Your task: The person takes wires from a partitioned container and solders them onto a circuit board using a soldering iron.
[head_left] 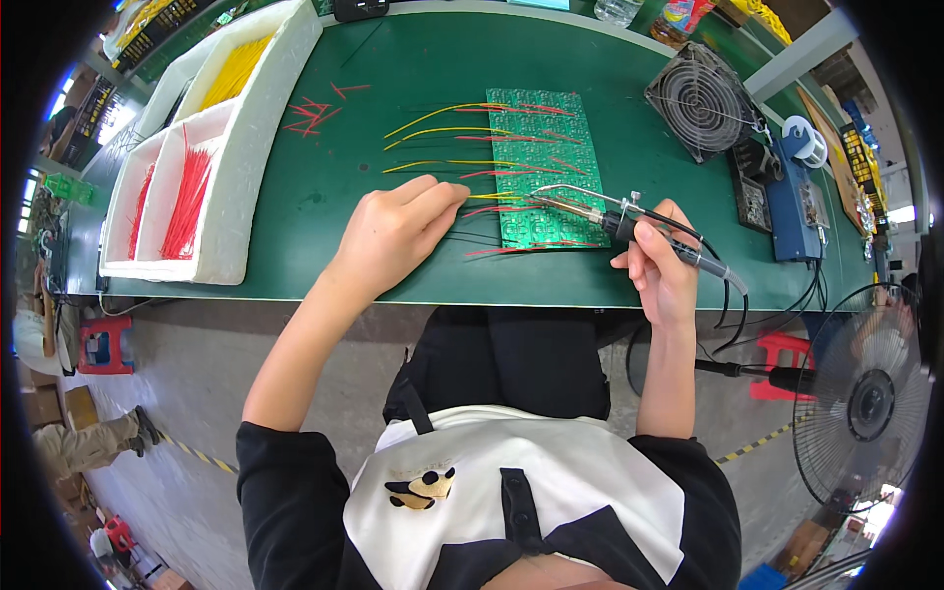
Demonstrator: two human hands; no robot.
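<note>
Now pinching thin yellow wire [492, 197] in left hand [395, 233], probably steadying it over green rectangular circuit board [531, 150]. Gripping black-handled metal-tipped soldering iron [618, 227] pen-style in right hand [667, 273], likely for aim.

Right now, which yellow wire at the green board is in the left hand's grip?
The lowest yellow wire in the picture: the left hand pinches it toward its left end. The other three yellow wires, above it, have free left ends.
</note>
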